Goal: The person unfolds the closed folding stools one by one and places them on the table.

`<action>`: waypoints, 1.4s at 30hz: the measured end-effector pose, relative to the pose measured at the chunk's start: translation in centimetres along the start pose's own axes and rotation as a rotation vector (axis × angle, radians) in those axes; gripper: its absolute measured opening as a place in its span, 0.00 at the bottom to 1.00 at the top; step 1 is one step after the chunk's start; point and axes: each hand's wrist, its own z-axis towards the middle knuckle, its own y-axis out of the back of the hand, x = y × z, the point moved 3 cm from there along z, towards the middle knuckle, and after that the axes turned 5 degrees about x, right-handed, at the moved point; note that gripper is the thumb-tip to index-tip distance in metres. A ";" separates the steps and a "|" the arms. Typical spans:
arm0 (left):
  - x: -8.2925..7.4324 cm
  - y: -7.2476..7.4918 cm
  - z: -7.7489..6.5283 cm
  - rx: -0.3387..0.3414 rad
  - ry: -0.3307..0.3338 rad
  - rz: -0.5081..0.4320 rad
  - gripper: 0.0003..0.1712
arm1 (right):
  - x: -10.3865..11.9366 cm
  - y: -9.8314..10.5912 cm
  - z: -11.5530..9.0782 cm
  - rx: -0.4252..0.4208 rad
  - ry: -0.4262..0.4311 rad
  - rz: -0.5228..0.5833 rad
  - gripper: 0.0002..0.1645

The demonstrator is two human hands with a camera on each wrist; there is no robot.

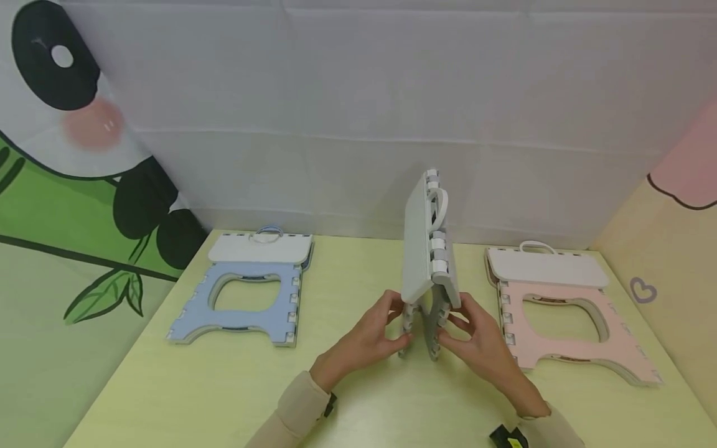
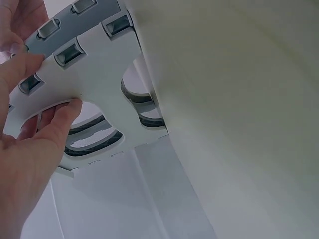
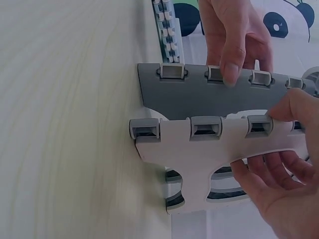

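Note:
A grey and white folding step stool (image 1: 417, 246) stands half folded on the table in the head view, its top hinged into a steep peak and a white carry handle (image 1: 440, 208) on its right face. My left hand (image 1: 370, 336) grips the left leg panel, fingers curled through its cut-out (image 2: 92, 117) in the left wrist view. On the other side my right hand (image 1: 478, 345) holds the right leg panel (image 3: 194, 142), with the thumb on its hinged edge and fingers through the opening in the right wrist view. A gap separates the two panels.
Left of my hands a blue and white folded stool (image 1: 249, 320) lies flat on the table (image 1: 224, 398). To the right lies a pink and white folded stool (image 1: 518, 323). A white cloth backdrop (image 1: 336, 93) rises behind the table, with printed panels at both sides.

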 end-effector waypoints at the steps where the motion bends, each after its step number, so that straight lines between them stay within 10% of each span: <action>1: 0.0 0.0 0.0 -0.002 0.004 0.001 0.32 | 0.0 0.1 0.0 0.001 -0.001 -0.001 0.36; 42: 0.6 1.2 -1.0 -0.009 0.059 -0.021 0.33 | -0.5 2.6 -0.9 0.070 -0.021 -0.009 0.37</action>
